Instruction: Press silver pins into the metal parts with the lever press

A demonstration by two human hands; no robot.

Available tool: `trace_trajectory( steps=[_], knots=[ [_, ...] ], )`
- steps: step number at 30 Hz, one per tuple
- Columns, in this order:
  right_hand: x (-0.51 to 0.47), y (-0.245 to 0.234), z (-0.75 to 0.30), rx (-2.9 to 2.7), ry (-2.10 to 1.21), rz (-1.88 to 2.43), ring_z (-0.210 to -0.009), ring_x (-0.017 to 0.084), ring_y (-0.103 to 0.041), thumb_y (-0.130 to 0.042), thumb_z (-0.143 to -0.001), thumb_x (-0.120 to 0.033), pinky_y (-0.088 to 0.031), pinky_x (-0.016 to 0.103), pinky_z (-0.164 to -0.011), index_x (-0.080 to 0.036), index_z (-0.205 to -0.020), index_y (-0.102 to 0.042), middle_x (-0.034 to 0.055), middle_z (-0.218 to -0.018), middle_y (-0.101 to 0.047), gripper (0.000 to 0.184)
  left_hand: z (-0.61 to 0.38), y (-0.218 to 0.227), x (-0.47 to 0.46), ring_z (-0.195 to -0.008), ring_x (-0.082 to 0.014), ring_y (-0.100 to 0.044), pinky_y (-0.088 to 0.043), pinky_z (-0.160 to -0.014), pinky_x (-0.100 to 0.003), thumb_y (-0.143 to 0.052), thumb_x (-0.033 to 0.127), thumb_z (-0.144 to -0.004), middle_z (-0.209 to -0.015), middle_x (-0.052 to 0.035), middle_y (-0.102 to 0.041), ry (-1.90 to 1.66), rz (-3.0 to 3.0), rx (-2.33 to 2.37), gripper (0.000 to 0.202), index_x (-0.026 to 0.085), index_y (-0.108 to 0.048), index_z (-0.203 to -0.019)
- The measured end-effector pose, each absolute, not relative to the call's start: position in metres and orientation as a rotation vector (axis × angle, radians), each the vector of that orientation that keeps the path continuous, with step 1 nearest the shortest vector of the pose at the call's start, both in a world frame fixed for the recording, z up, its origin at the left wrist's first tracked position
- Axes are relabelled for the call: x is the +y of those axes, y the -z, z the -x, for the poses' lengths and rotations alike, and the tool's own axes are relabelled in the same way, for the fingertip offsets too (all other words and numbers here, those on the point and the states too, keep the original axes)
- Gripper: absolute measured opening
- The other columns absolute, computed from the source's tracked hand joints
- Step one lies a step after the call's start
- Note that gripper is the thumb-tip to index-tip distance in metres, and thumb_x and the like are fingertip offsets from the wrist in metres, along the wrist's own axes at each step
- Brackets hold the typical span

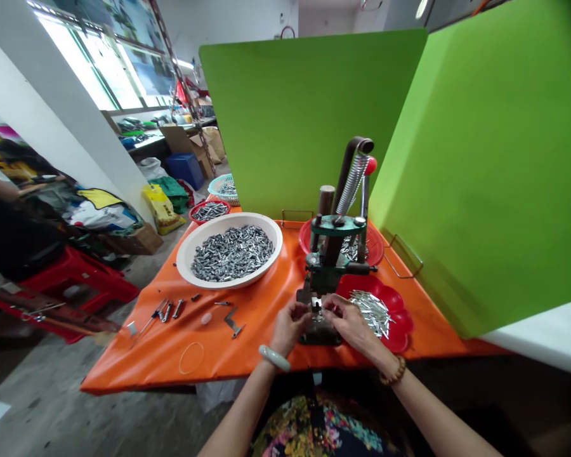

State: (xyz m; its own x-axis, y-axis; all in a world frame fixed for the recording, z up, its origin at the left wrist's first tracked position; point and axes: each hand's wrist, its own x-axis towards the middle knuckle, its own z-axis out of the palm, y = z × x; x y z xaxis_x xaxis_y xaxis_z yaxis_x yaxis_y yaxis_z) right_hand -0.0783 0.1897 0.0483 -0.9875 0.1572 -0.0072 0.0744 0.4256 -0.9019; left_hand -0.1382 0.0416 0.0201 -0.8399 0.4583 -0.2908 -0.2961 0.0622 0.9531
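A green hand press (335, 254) with a coil spring and a red-knobbed lever stands at the front of the table. Both my hands are at its base. My left hand (290, 324), a pale bangle on its wrist, has thumb and fingers pinched together at the press's left side. From the right, my right hand (347, 317) pinches close to the small metal fixture (316, 303) in the press. Whatever sits between the fingertips is too small to make out. Just right of that hand, a red scalloped dish (400, 317) holds thin metal pins (372, 311).
On the orange tablecloth (157, 355) a white basin (183, 257) holds many small grey metal parts. Loose tools and screws (166, 310) lie at left. Behind the press is a red basket (375, 244). Green panels (314, 120) wall the back and right. A person sits far left.
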Motion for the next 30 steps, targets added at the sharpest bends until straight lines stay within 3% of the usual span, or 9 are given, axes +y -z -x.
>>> trace_trajectory(
  steps=[3,6,12,17,21,30],
  knots=[
    [0.191,-0.039,0.084,-2.609,-1.408,0.205,-0.064,0.01,-0.048,-0.048,-0.076,-0.025,-0.036,0.02,-0.059,-0.018,-0.079,-0.053,-0.0002,-0.072,-0.053,0.009,0.145,-0.011,0.048,-0.051,-0.0019,-0.041,-0.034,-0.053,-0.017,-0.068,0.025,-0.056,-0.078,0.0014,-0.056,-1.702,-0.324,2.167,0.04,0.017,-0.056,-0.093],
    [0.189,-0.031,0.09,-2.626,-1.24,0.178,-0.066,0.011,-0.048,-0.045,-0.078,-0.022,-0.035,0.021,-0.061,-0.017,-0.076,-0.052,0.0007,-0.072,-0.052,0.009,0.15,-0.004,0.057,-0.056,-0.0034,-0.043,-0.036,-0.059,-0.019,-0.066,0.02,-0.056,-0.083,0.0012,-0.056,-1.577,-0.453,2.334,0.044,0.021,-0.055,-0.099],
    [0.185,-0.014,0.099,-2.656,-1.018,0.146,-0.068,0.011,-0.048,-0.04,-0.079,-0.016,-0.035,0.022,-0.064,-0.016,-0.072,-0.051,0.0022,-0.074,-0.052,0.013,0.16,0.005,0.07,-0.071,-0.0109,-0.049,-0.038,-0.073,-0.024,-0.057,0.011,-0.062,-0.08,-0.0022,-0.057,-1.583,-0.643,2.382,0.027,0.021,-0.059,-0.087],
    [0.214,-0.02,0.097,-2.758,-1.002,0.217,-0.069,0.01,-0.051,-0.042,-0.079,-0.02,-0.036,0.019,-0.065,-0.016,-0.082,-0.053,0.0006,-0.077,-0.056,0.012,0.162,0.006,0.071,-0.079,-0.0143,-0.051,-0.038,-0.078,-0.026,-0.057,0.017,-0.065,-0.082,-0.0034,-0.058,-1.559,-0.686,2.383,0.022,0.021,-0.059,-0.087],
    [0.258,-0.019,0.092,-2.949,-0.712,0.325,-0.07,0.01,-0.05,-0.043,-0.079,-0.018,-0.033,0.019,-0.065,-0.016,-0.077,-0.057,0.0016,-0.077,-0.057,0.014,0.161,0.006,0.072,-0.079,-0.0144,-0.052,-0.039,-0.077,-0.026,-0.059,0.019,-0.064,-0.082,-0.0029,-0.058,-1.552,-0.654,2.403,0.023,0.021,-0.059,-0.087],
    [0.276,0.003,0.091,-3.072,-0.474,0.421,-0.071,0.012,-0.048,-0.041,-0.076,-0.007,-0.028,0.022,-0.063,-0.013,-0.075,-0.056,0.0068,-0.08,-0.055,0.016,0.161,0.008,0.072,-0.077,-0.0134,-0.053,-0.038,-0.075,-0.025,-0.058,0.019,-0.065,-0.085,-0.0031,-0.059,-1.523,-0.698,2.423,0.023,0.021,-0.059,-0.088]
  ],
)
